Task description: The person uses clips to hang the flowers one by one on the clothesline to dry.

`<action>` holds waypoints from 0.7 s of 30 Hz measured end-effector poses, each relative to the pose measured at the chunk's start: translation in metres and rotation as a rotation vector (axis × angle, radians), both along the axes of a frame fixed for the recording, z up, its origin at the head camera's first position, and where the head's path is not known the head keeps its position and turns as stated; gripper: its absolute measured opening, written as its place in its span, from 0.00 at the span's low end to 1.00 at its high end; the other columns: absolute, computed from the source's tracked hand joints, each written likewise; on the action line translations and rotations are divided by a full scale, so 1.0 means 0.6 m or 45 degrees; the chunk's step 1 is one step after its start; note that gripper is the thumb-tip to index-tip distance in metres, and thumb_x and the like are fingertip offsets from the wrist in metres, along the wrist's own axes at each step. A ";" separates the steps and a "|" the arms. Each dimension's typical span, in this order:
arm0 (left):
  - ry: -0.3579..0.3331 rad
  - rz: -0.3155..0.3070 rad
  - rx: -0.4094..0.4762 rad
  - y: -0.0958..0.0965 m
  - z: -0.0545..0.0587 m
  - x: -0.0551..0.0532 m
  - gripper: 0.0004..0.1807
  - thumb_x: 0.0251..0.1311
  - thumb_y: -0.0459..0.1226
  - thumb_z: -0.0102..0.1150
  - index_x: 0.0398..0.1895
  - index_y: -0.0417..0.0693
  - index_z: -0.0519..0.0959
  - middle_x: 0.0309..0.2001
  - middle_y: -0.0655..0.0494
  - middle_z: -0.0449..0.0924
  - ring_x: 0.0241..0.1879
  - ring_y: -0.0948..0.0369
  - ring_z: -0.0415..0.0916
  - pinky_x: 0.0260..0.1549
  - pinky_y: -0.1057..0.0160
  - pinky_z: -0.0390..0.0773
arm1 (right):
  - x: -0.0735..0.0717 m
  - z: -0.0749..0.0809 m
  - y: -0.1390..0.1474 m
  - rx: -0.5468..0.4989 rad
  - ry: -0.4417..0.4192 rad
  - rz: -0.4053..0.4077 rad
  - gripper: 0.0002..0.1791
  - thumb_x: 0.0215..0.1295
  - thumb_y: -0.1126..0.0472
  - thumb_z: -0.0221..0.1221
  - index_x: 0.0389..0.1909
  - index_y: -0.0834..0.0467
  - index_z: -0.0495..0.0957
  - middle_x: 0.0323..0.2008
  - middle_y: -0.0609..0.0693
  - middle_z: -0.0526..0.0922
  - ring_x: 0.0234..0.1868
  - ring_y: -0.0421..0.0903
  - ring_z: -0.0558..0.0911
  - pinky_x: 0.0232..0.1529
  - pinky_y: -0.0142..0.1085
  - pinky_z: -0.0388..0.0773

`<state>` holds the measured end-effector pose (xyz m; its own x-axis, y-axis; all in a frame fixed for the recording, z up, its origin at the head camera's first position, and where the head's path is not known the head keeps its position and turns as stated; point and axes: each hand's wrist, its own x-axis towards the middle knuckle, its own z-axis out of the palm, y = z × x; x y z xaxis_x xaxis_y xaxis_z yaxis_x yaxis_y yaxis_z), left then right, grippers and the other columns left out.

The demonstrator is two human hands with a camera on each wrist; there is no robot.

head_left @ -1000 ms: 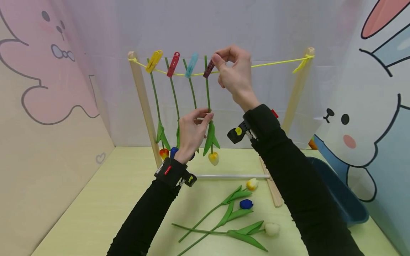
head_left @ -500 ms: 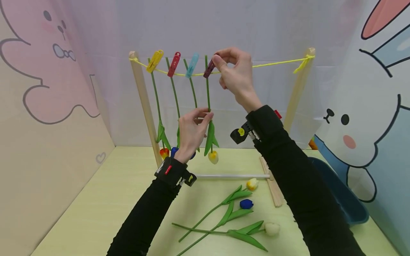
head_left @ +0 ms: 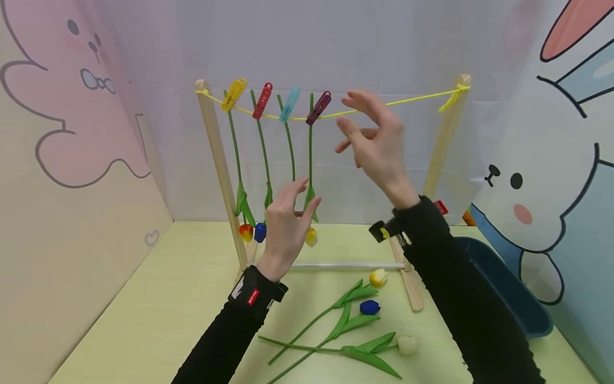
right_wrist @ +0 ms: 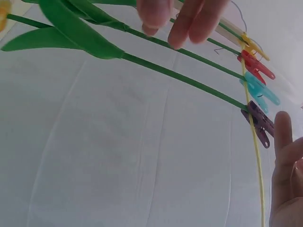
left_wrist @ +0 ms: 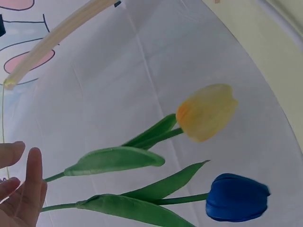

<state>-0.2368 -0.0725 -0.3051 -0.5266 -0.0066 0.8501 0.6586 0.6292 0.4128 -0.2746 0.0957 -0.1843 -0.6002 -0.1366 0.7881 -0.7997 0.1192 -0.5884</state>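
A yellow tulip [head_left: 311,237] hangs head down from the yellow string [head_left: 417,98], its stem clipped by a dark maroon clothespin [head_left: 318,108]. My right hand [head_left: 376,141] is just right of that clothespin, fingers spread, holding nothing. Below, my left hand [head_left: 286,224] is beside the yellow tulip's leaves with thumb and fingers apart, also holding nothing. It hides the lower part of the neighbouring tulip in the head view; a blue bloom [left_wrist: 236,197] shows there in the left wrist view. Yellow [head_left: 233,95], red [head_left: 262,100] and light blue [head_left: 290,105] clothespins hold the other hanging stems.
Wooden posts [head_left: 443,144] carry the string, with a metal bar [head_left: 345,265] low between them. On the table lie yellow-white [head_left: 378,277], blue [head_left: 370,307] and white [head_left: 408,345] tulips with crossing stems. A dark blue bin [head_left: 499,288] stands at the right.
My right hand has let go of the maroon clothespin and moved right and down. The left hand has released the tulip's stem and lowered slightly; the tulip now hangs from the string.
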 end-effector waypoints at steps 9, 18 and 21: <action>-0.593 -0.217 -0.271 -0.020 -0.115 0.067 0.08 0.64 0.38 0.66 0.42 0.45 0.85 0.31 0.56 0.83 0.30 0.63 0.74 0.32 0.69 0.73 | 0.010 -0.264 0.141 0.227 -0.165 0.276 0.17 0.76 0.63 0.55 0.62 0.56 0.77 0.51 0.49 0.86 0.30 0.36 0.84 0.20 0.30 0.70; -1.150 -0.447 -0.366 -0.052 -0.215 0.068 0.07 0.67 0.39 0.63 0.37 0.46 0.86 0.30 0.58 0.82 0.28 0.68 0.72 0.31 0.70 0.71 | 0.105 -0.324 0.237 0.441 -0.313 -0.335 0.10 0.73 0.68 0.56 0.50 0.62 0.82 0.40 0.29 0.84 0.36 0.21 0.78 0.27 0.25 0.77; -1.287 -0.498 -0.361 -0.057 -0.231 0.067 0.08 0.67 0.41 0.63 0.37 0.46 0.85 0.30 0.57 0.81 0.28 0.67 0.72 0.29 0.68 0.71 | 0.115 -0.331 0.282 0.526 -0.331 -0.482 0.11 0.73 0.65 0.57 0.51 0.62 0.82 0.43 0.37 0.86 0.39 0.14 0.74 0.33 0.20 0.75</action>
